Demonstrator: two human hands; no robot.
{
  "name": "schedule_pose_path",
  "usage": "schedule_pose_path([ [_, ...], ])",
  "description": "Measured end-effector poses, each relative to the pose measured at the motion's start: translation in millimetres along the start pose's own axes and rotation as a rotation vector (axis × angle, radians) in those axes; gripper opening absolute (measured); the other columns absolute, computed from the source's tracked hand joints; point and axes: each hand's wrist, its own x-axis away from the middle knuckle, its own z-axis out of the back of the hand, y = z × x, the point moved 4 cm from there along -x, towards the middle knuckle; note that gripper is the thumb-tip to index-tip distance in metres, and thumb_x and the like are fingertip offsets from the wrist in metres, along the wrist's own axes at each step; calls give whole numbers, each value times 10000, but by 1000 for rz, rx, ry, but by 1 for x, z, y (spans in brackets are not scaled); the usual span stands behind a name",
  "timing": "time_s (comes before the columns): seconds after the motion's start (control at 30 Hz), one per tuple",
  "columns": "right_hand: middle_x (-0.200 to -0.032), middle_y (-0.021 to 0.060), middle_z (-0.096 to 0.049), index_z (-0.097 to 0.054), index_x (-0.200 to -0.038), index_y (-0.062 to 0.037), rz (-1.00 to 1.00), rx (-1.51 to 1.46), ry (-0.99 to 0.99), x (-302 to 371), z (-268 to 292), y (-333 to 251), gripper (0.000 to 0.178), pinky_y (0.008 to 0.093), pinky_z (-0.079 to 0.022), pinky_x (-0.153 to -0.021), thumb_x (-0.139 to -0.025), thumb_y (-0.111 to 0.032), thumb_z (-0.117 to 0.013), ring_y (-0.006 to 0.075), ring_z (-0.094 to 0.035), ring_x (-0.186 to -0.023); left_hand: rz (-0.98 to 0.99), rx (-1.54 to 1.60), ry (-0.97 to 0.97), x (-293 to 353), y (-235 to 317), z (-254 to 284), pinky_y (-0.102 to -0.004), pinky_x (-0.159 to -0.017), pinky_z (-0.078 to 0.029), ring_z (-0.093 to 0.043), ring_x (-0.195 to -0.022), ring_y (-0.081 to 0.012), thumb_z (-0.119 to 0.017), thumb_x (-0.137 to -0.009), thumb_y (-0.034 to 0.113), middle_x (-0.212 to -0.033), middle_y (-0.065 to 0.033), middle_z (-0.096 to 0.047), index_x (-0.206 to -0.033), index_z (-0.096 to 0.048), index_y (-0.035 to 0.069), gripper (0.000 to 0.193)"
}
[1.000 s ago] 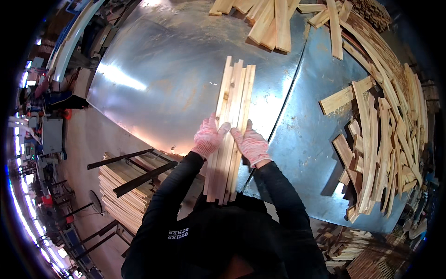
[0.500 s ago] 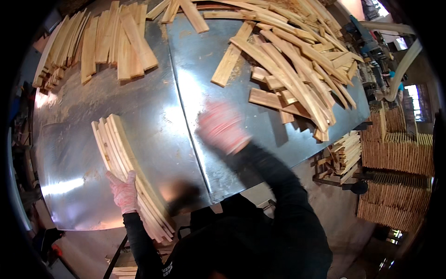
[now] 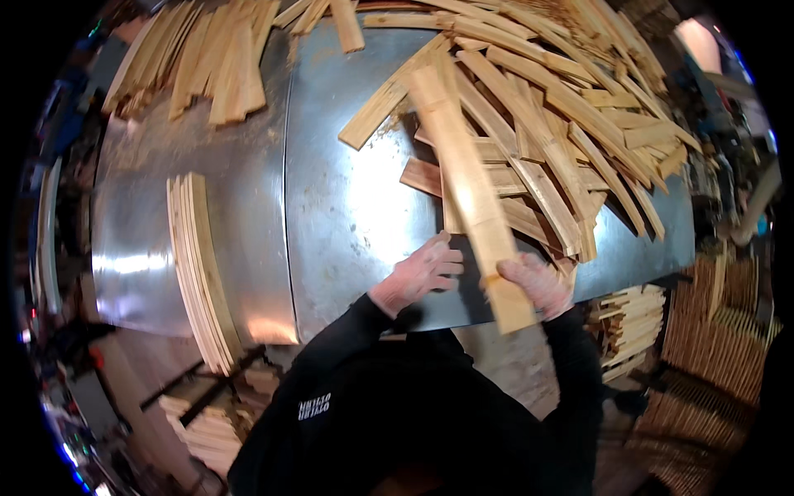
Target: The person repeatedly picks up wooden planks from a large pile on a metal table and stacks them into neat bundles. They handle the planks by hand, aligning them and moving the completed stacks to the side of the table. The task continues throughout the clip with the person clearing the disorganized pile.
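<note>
Over the near table edge: a long pale wooden slat (image 3: 467, 194) slants up and away from the person, its lower end past the rim, its upper end above the loose pile.
Slat's hold: the right hand (image 3: 538, 283) is wrapped around its lower part — fingers closed on the wood, near the table's front edge.
Left hand (image 3: 420, 275): lies flat on the metal just left of the slat, fingers spread and pointing toward it; it grips nothing, and whether the fingertips touch the slat I cannot tell.
Loose pile (image 3: 571, 140): many similar slats lie criss-crossed over the right half of the table, under and behind the held one, reaching to the far right edge.
Sorted bundle (image 3: 198, 264): a tight row of slats stands on edge on the left half of the table, well apart from both hands, its near end overhanging the rim.
Far-left heap (image 3: 203, 62): more slats lie at the far left corner.
Table (image 3: 347, 207): shiny sheet metal, with a seam running front to back between the bundle and the hands.
Below the right edge: stacks of slats (image 3: 633, 326) sit on the floor — more stand beside them.
</note>
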Motion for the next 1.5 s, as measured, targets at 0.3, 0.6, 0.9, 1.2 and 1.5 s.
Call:
schedule_pose_path([
  [0.3,-1512,295,-409,-356,-1527,-97,314,1248,698,-129,-42,-83,840,506,-422,-1073,-870,-519,-667,463,-500,-1305,-266,122,330,8,8,47,-514,-923,-555,-673,-956,-361,-714,-928,264,-1036,-215,-644,-1281,-509,6,483],
  [0.6,-1471,241,-433,-375,-1519,-145,499,1297,269,-94,-21,-80,751,512,-473,-1031,-829,-120,-670,457,-491,-1288,-429,321,731,94,-10,88,-433,-854,-533,-629,-923,-242,-603,-1010,394,-1037,-119,-661,-1303,-566,29,469],
  [0.9,-1465,234,-469,-417,-1504,-107,359,1118,330,-77,12,-33,757,516,-414,-1097,-784,-76,-648,468,-467,-1301,-226,-136,723,124,-61,41,-333,-932,-513,-618,-1038,-172,-637,-933,93,-1158,-32,-651,-1337,-563,15,418],
  [1.2,-1327,188,-601,-472,-1467,-28,446,462,107,-98,-55,-33,713,375,-463,-1019,-782,6,-666,321,-590,-1204,-356,-1142,1362,149,224,94,-399,-720,-554,-693,-664,-259,-580,-925,376,-830,-167,-707,-1259,-606,87,443],
  [1.5,-1207,151,-671,-508,-1367,88,118,-588,-410,-155,-161,-116,611,324,-524,-933,-917,-286,-686,221,-671,-1064,-513,-1847,1172,52,350,116,-437,-984,-487,-586,-1191,-360,-658,-913,351,-1307,-283,-558,-1255,-534,7,501],
])
